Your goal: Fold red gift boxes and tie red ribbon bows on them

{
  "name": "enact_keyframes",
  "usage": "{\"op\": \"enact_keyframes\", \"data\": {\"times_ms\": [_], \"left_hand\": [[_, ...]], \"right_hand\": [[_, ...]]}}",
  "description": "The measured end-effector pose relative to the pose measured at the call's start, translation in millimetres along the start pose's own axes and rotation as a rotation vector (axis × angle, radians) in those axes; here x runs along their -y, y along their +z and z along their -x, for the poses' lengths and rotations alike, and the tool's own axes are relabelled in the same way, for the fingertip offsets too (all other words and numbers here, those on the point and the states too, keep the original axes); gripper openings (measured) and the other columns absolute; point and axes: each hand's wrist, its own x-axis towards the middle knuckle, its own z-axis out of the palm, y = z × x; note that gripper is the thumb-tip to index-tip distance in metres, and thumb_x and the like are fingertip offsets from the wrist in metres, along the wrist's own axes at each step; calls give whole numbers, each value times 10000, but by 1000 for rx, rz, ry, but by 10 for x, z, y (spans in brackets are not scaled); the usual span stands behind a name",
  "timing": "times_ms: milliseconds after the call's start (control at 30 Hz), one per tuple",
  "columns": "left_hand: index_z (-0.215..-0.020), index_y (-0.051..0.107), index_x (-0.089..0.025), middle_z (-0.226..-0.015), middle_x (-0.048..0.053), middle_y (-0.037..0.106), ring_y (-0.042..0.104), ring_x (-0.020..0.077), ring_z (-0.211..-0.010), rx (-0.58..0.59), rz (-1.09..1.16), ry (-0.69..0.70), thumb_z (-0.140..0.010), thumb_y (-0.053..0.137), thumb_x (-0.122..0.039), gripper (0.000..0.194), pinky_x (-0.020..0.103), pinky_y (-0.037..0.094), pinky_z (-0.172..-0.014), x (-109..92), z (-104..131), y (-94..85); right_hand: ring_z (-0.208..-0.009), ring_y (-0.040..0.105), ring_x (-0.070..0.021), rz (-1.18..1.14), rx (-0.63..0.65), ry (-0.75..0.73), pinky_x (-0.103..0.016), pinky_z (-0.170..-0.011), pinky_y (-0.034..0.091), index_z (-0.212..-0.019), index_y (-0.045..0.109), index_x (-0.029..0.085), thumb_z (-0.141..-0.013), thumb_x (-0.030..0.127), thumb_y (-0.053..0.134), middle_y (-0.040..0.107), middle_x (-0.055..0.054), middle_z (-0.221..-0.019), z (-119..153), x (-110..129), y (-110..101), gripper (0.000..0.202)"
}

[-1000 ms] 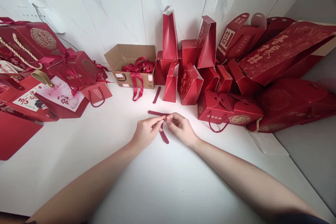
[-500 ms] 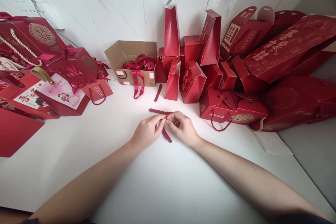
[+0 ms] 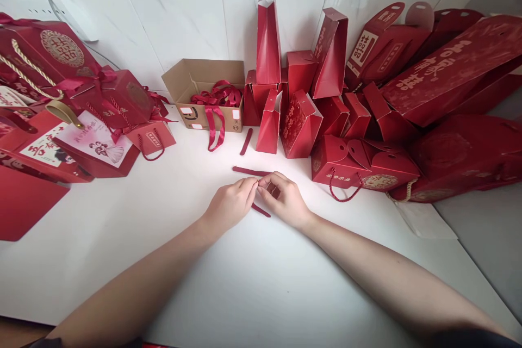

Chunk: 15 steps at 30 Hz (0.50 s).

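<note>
My left hand (image 3: 231, 202) and my right hand (image 3: 284, 198) meet at the fingertips above the white table, both closed in a pinch. Between them is a narrow dark red strap (image 3: 261, 210), whose free end juts out below the fingers toward the right. Its upper part is hidden by my fingers. Just beyond the hands, a second dark red strap (image 3: 248, 171) lies crosswise on the table. A third short strap (image 3: 246, 141) rests farther back, near the cardboard box.
A cardboard box (image 3: 191, 118) holds red ribbon (image 3: 220, 95), one loop hanging over its front. Several red paper boxes (image 3: 302, 126) stand behind and to the right, including a handled gift box (image 3: 362, 166). Red gift bags (image 3: 101, 149) crowd the left side. A tiled wall rises behind.
The strap's free end has turned, showing narrower and more slanted. The small gold-orange spot at my fingertips is now covered. My left fingers have closed in tighter; the view has shifted slightly.
</note>
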Motion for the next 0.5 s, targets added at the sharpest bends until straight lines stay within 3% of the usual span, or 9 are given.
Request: {"op": "enact_keyframes", "data": {"times_ms": [500], "left_hand": [[-980,623,-201,-838,-19,705,623,109,-667,80,348,-141,-979,441,-243,187,232,440,-635,33,-25,-28]], "right_hand": [[-702,571,-130,17,-10,-24,-262,-623,468,-899,619,213,-919,218,531,621,-21,-881,5,-20,-21,90]]}}
